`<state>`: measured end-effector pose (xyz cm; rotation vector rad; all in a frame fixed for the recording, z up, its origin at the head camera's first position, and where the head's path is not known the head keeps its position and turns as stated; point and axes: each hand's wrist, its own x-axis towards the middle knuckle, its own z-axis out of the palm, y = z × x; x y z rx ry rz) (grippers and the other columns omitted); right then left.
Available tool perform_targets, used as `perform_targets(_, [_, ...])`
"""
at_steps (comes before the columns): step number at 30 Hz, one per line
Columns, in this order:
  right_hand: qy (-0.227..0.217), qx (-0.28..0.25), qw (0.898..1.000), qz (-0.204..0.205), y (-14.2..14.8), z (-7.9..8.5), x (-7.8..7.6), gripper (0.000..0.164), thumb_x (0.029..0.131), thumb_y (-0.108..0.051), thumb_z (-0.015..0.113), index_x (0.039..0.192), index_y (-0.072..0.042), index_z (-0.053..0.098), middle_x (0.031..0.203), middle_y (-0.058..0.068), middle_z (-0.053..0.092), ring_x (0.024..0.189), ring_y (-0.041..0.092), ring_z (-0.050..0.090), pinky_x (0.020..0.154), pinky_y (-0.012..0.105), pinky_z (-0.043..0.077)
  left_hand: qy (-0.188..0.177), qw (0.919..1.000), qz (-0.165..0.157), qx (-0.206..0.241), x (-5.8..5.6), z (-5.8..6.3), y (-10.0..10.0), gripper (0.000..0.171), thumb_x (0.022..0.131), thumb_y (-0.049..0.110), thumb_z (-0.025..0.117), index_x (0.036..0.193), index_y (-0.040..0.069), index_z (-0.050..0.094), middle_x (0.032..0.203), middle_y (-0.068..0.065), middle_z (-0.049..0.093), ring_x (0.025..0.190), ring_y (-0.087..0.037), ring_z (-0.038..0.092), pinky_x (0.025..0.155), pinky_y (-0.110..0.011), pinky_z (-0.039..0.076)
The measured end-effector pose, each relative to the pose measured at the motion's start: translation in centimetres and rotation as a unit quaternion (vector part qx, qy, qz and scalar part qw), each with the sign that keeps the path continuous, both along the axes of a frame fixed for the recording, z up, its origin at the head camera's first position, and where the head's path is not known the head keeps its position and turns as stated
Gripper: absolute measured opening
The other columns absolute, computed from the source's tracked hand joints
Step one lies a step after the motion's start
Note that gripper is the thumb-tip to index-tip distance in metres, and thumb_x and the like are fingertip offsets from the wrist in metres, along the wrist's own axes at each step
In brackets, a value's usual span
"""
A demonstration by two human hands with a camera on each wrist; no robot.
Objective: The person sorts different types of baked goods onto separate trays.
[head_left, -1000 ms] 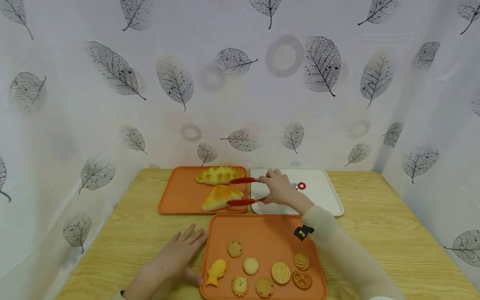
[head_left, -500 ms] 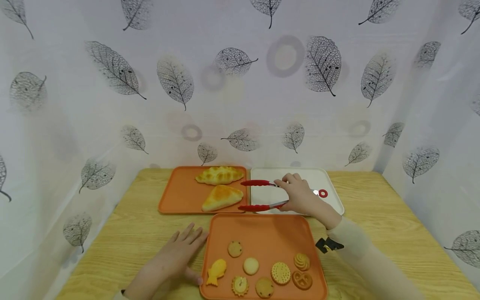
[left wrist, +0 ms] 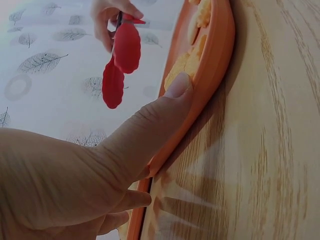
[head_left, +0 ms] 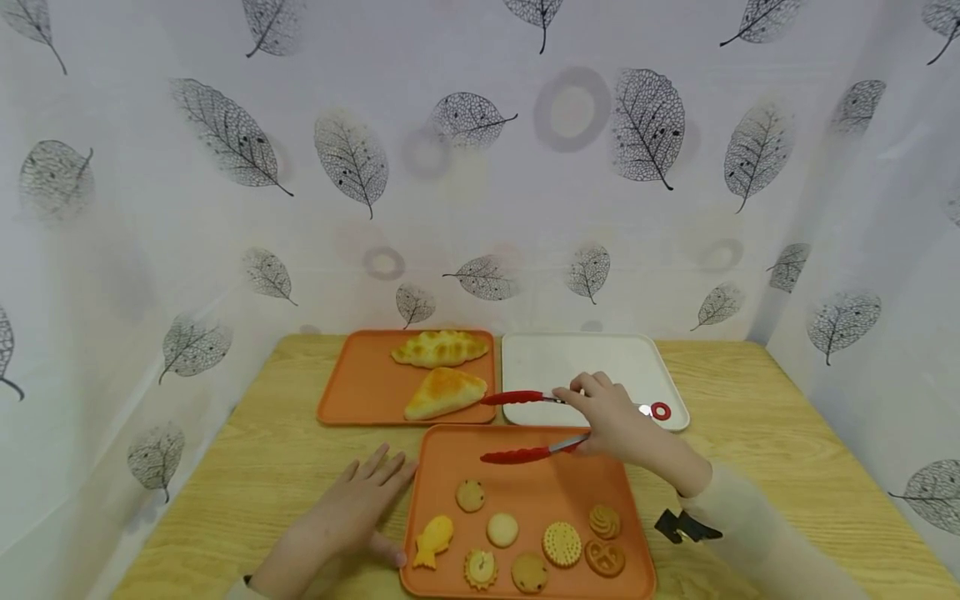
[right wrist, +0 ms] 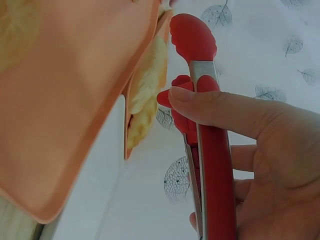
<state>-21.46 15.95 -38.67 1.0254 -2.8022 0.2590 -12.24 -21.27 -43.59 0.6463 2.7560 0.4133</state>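
Note:
My right hand [head_left: 611, 421] grips red-and-steel kitchen tongs [head_left: 519, 456], whose tips stand apart with nothing between them. One tip is over the back part of the front orange tray [head_left: 555, 492]; the other appears by the triangular bread [head_left: 445, 393]. In the right wrist view, the thumb lies along the red handle [right wrist: 217, 180]. My left hand [head_left: 352, 508] lies at the front tray's left edge, fingers straight. Its thumb [left wrist: 155, 122] touches the rim in the left wrist view. Several cookies, including a fish-shaped one [head_left: 433, 542] and a pretzel-shaped one [head_left: 604, 557], lie on this tray.
Behind are another orange tray [head_left: 367, 383], bearing the triangular bread and a braided bread [head_left: 440, 348], and a white tray [head_left: 577, 354] on its right. The wooden table [head_left: 247, 458] ends at a leaf-patterned curtain [head_left: 480, 217].
The right hand has drawn the tongs right, away from the two breads, then down toward the front tray. Their tips are wider apart. The left hand and the breads have not moved.

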Motion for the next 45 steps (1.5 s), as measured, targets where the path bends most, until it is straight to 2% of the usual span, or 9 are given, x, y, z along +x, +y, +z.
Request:
perform_targets(8, [-0.018,0.027,0.999,0.018,-0.8,-1.2,1.2,0.074,0.059,-0.025,0.092,0.126,-0.008,0.063,0.105,0.005,0.054,0.096,0.021,0.044,0.069,0.033,0.040,-0.007,1.0000,0.002,-0.002,-0.1,0.1,0.0,0.124,0.058,0.074,0.070,0.154,0.008,0.028,0.159,-0.022,0.026,0.148,-0.046,0.015,0.113,-0.071,0.018])
perform_targets(17, [-0.051,0.030,0.997,0.057,-1.6,-1.5,2.3,0.068,0.063,-0.022,0.091,0.124,-0.011,0.064,0.103,0.002,0.054,0.090,0.016,0.041,0.067,0.026,0.030,-0.014,0.9999,0.002,-0.006,-0.1,0.1,0.0,0.124,0.058,0.077,0.067,0.155,0.010,0.026,0.160,-0.021,0.025,0.149,-0.046,0.013,0.113,-0.071,0.018])
perform_targets(22, [-0.064,0.030,0.995,0.074,-1.9,-2.0,2.7,0.065,0.066,-0.024,0.090,0.126,-0.016,0.064,0.104,0.000,0.055,0.092,0.014,0.042,0.068,0.025,0.031,-0.014,0.9999,0.002,-0.007,-0.1,0.1,0.0,0.124,0.058,0.077,0.067,0.155,0.010,0.026,0.160,-0.021,0.025,0.149,-0.046,0.013,0.113,-0.071,0.018])
perform_targets(25, [-0.068,0.033,0.994,0.075,-2.1,-2.0,2.9,0.064,0.067,-0.024,0.089,0.126,-0.017,0.064,0.104,0.000,0.055,0.092,0.014,0.043,0.069,0.025,0.032,-0.013,0.9999,0.003,-0.007,-0.1,0.1,0.0,0.124,0.059,0.077,0.067,0.154,0.010,0.026,0.160,-0.021,0.025,0.149,-0.046,0.013,0.113,-0.071,0.018])
perform_targets(33, [-0.047,0.038,0.996,0.064,-2.5,-2.1,3.2,0.056,0.065,-0.024,0.090,0.116,-0.018,0.069,0.097,-0.001,0.058,0.089,0.016,0.046,0.067,0.024,0.035,-0.007,1.0000,0.001,-0.001,0.0,0.0,0.1,0.123,0.059,0.076,0.068,0.154,0.009,0.027,0.159,-0.021,0.026,0.148,-0.046,0.014,0.112,-0.072,0.018])
perform_targets(45, [-0.036,0.031,0.998,0.048,-2.8,-2.4,3.3,0.048,0.065,-0.009,0.083,0.111,-0.017,0.072,0.095,0.000,0.059,0.085,0.016,0.046,0.066,0.025,0.035,-0.013,0.9999,0.004,-0.004,-0.1,0.0,0.0,0.124,0.058,0.076,0.068,0.154,0.009,0.027,0.159,-0.021,0.026,0.149,-0.046,0.014,0.113,-0.071,0.018])
